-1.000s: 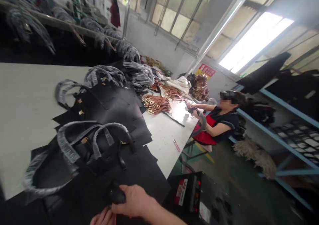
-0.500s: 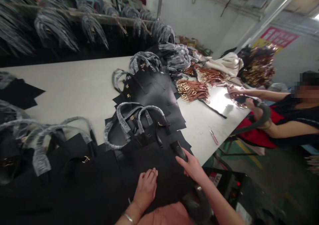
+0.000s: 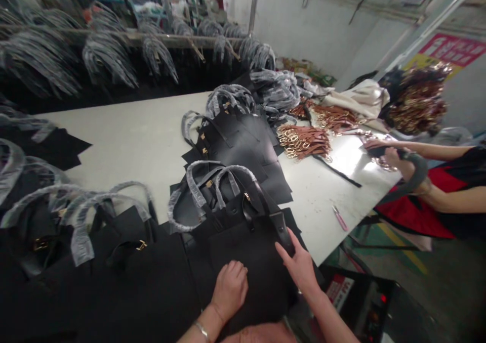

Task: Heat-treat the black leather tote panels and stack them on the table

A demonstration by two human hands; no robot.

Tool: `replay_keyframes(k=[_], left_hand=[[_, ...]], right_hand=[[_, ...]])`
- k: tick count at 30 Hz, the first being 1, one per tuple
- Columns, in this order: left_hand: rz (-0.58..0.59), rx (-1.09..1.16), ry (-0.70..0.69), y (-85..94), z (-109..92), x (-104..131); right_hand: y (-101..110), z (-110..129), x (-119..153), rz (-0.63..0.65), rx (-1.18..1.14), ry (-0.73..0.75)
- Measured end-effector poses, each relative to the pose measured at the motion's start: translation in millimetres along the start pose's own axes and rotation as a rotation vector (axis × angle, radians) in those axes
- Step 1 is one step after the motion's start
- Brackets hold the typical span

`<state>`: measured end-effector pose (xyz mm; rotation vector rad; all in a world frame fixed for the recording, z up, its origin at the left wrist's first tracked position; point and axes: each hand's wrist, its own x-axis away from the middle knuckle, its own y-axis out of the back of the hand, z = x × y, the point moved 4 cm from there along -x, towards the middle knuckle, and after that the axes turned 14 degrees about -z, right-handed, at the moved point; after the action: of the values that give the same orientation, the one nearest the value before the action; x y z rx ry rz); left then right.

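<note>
apart went left hand (image 3: pixel 230 288), curled on bag (image 3: pixel 243 244), hold unclear, and right hand (image 3: pixel 287 254), wrapped round nozzle (image 3: pixel 287 242) near bench's (image 3: pixel 317 224) right edge!

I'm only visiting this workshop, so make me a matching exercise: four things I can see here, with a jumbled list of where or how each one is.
Things:
1. The wearer's left hand
2. The wearer's right hand
3. The small pink-handled tool
4. The nearest heap of straps

Places, colours and states:
A. Brown, with gold-coloured metal rings
B. Gripping a black tool
C. Lying near the edge of the white table
D. Resting on a black bag, fingers curled

Right pairs: 1-D, 2-B, 3-C, 4-A
</note>
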<state>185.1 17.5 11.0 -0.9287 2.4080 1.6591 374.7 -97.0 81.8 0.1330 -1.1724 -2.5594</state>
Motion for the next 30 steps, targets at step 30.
replay_keyframes(k=[30], left_hand=[[0.084,0.839,1.364,3.6,95.0,-64.4]], right_hand=[[-31.3,-73.5,48.8,-0.308,-0.204,0.149]])
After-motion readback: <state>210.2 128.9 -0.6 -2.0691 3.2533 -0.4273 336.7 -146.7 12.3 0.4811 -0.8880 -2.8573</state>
